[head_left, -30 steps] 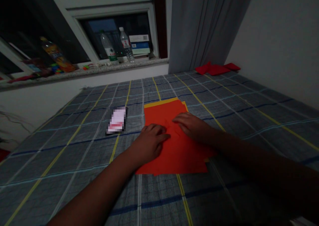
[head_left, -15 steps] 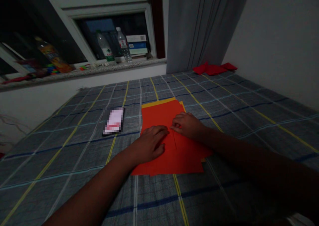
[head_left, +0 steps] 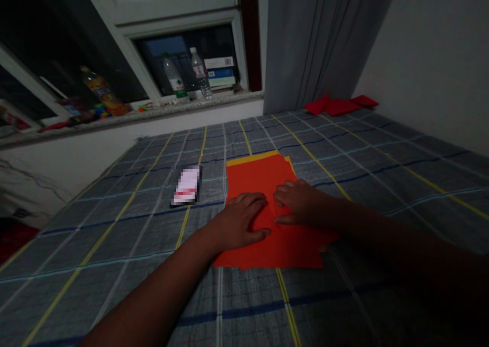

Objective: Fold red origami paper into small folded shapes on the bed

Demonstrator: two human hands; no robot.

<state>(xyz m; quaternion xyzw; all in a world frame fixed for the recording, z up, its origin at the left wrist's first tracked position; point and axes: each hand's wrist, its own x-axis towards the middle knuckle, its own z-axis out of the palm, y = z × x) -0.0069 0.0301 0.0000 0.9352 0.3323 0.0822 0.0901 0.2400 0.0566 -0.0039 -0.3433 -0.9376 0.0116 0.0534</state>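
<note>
Red sheets [head_left: 254, 176] lie flat, unevenly stacked, on the checked cloth [head_left: 145, 235], yellow paper [head_left: 252, 158] showing along the far edge.

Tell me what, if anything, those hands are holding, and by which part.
The left hand lies on the red-orange paper, grasping nothing visible. The right hand is curled over its middle; whether it pinches the paper cannot be told.
</note>
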